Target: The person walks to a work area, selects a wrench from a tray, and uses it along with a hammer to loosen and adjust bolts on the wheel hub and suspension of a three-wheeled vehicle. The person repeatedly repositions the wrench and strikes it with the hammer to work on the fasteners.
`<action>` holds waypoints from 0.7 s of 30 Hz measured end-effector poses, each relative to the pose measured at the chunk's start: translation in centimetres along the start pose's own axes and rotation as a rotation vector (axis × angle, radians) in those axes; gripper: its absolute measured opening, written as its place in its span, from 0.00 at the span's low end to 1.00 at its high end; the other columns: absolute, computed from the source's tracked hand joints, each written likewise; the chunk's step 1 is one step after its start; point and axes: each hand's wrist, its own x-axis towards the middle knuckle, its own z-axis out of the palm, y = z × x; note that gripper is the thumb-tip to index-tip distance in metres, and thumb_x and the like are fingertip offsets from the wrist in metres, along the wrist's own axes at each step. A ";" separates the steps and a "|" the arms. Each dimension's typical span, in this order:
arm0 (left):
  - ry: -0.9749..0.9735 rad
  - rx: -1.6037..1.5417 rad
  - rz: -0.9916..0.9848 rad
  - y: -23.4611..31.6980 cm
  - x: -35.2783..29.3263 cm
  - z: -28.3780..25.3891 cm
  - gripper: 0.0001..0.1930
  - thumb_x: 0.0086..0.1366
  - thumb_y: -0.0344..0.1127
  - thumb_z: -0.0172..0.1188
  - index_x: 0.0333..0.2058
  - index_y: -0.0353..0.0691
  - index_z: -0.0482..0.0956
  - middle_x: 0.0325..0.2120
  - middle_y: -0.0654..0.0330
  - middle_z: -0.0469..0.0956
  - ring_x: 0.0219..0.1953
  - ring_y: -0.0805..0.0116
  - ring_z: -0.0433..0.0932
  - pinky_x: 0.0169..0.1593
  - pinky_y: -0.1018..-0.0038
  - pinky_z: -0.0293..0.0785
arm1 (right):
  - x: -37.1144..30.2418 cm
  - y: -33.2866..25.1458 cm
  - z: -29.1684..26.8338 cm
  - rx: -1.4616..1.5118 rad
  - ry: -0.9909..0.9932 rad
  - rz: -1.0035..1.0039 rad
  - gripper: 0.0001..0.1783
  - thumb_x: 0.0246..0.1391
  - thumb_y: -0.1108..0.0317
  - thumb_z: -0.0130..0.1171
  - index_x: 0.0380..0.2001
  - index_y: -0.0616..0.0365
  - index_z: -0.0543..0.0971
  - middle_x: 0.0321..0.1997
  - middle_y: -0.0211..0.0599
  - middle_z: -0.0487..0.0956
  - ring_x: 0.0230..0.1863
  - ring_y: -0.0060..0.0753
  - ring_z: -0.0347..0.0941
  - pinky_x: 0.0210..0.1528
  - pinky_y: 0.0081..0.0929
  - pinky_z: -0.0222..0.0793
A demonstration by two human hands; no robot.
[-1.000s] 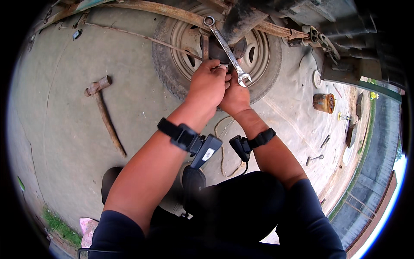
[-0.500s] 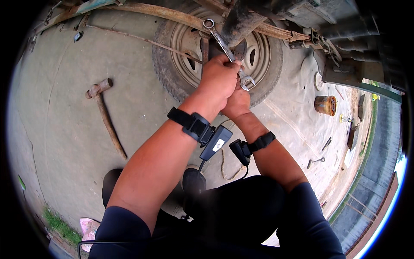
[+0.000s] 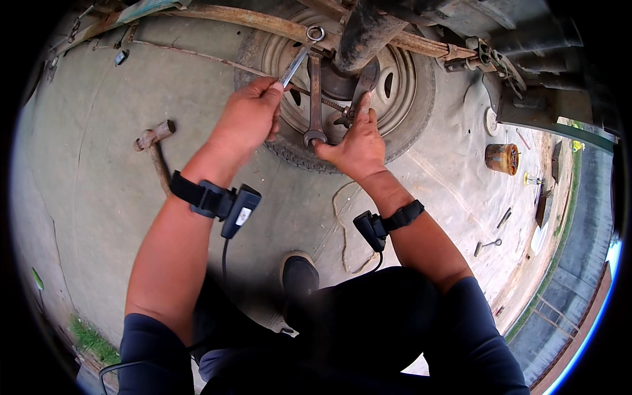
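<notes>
My left hand (image 3: 249, 118) is closed around the shank of a shiny combination wrench (image 3: 295, 64). Its ring end points up, by the rusty leaf spring (image 3: 253, 18). Beside it a second, browner wrench (image 3: 315, 99) stands upright, open jaw downward, in front of the wheel (image 3: 409, 108). My right hand (image 3: 359, 146) has thumb and fingers apart. Its thumb tip is at that lower jaw, and the raised forefinger reaches a rounded metal part near the hub. Left of those fingers, a threaded rod (image 3: 332, 104) with a nut shows.
A wooden-handled hammer (image 3: 156, 151) lies on the floor at left. Overhead runs a dark axle tube (image 3: 361, 39). At right stand a rusty brown can (image 3: 501, 158) and, nearer, a small metal tool (image 3: 488, 247). A cord (image 3: 343, 230) lies near my shoe (image 3: 299, 273).
My hands, together before, have separated. The left moved leftward, and its wrench now slants the other way. The upright wrench and threaded rod have come into fuller view; my right hand has opened.
</notes>
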 end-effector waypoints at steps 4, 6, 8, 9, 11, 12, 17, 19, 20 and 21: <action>-0.033 0.137 -0.011 1.4 0.2 -1.2 0.14 0.74 0.39 0.48 0.46 0.37 0.79 0.20 0.68 0.67 0.17 0.77 0.65 0.22 0.78 0.62 | -0.1 0.2 0.3 -0.005 0.027 -0.025 0.76 0.29 0.43 0.74 0.68 0.78 0.39 0.56 0.57 0.67 0.56 0.50 0.71 0.55 0.32 0.72; -0.023 0.154 0.003 1.5 0.6 -1.3 0.14 0.74 0.40 0.48 0.45 0.37 0.79 0.20 0.68 0.67 0.17 0.77 0.65 0.21 0.78 0.62 | 0.0 0.4 0.3 0.009 0.026 -0.022 0.76 0.29 0.43 0.74 0.68 0.78 0.38 0.57 0.57 0.67 0.56 0.50 0.71 0.54 0.32 0.72; -0.005 0.162 0.010 1.8 0.7 -1.5 0.14 0.73 0.40 0.49 0.45 0.37 0.79 0.20 0.68 0.67 0.17 0.77 0.65 0.21 0.78 0.62 | 0.1 0.3 0.4 0.010 0.035 -0.031 0.76 0.29 0.43 0.74 0.68 0.78 0.38 0.57 0.58 0.67 0.56 0.50 0.71 0.54 0.32 0.72; 0.004 0.160 0.008 2.1 0.7 -1.5 0.14 0.73 0.40 0.50 0.45 0.37 0.79 0.20 0.68 0.68 0.17 0.77 0.65 0.21 0.78 0.62 | 0.1 0.5 0.5 0.001 0.044 -0.039 0.76 0.29 0.44 0.74 0.68 0.78 0.38 0.58 0.58 0.67 0.56 0.50 0.71 0.54 0.32 0.72; 0.019 0.171 0.017 1.8 0.7 -1.0 0.14 0.73 0.41 0.50 0.44 0.37 0.79 0.20 0.68 0.68 0.17 0.77 0.66 0.21 0.78 0.63 | 0.0 0.9 0.8 -0.008 0.058 -0.045 0.76 0.29 0.43 0.74 0.68 0.78 0.38 0.58 0.57 0.67 0.56 0.49 0.71 0.53 0.32 0.73; 0.028 0.187 0.033 1.1 0.8 -0.4 0.14 0.73 0.41 0.51 0.44 0.37 0.79 0.20 0.68 0.68 0.17 0.77 0.66 0.21 0.78 0.63 | 0.0 1.0 0.7 -0.004 0.067 -0.046 0.76 0.29 0.42 0.73 0.68 0.77 0.39 0.57 0.56 0.67 0.55 0.49 0.72 0.53 0.32 0.73; 0.123 0.107 0.040 -0.6 0.3 1.8 0.14 0.72 0.41 0.52 0.44 0.37 0.79 0.18 0.68 0.67 0.17 0.77 0.66 0.22 0.78 0.65 | 0.1 0.5 0.8 -0.014 0.048 -0.038 0.77 0.29 0.40 0.73 0.69 0.76 0.39 0.56 0.55 0.67 0.54 0.49 0.73 0.51 0.32 0.74; 0.133 0.123 0.092 -1.2 0.6 2.1 0.14 0.72 0.41 0.52 0.44 0.36 0.79 0.19 0.69 0.67 0.17 0.77 0.67 0.22 0.78 0.65 | 0.1 0.6 0.7 -0.018 0.079 -0.047 0.77 0.29 0.40 0.73 0.69 0.76 0.39 0.56 0.55 0.67 0.54 0.49 0.73 0.51 0.33 0.74; 0.139 0.131 0.119 -1.5 0.8 2.1 0.14 0.72 0.42 0.52 0.43 0.36 0.79 0.19 0.69 0.67 0.17 0.77 0.67 0.22 0.78 0.66 | 0.1 0.5 0.6 -0.025 0.079 -0.042 0.77 0.29 0.40 0.73 0.69 0.76 0.39 0.56 0.55 0.67 0.54 0.49 0.73 0.51 0.33 0.74; 0.123 0.137 0.104 -1.0 0.7 2.0 0.15 0.72 0.42 0.52 0.44 0.36 0.79 0.18 0.69 0.67 0.17 0.77 0.67 0.22 0.77 0.66 | 0.0 0.5 0.6 -0.031 0.074 -0.037 0.77 0.28 0.40 0.73 0.69 0.76 0.39 0.56 0.55 0.67 0.54 0.49 0.73 0.51 0.33 0.74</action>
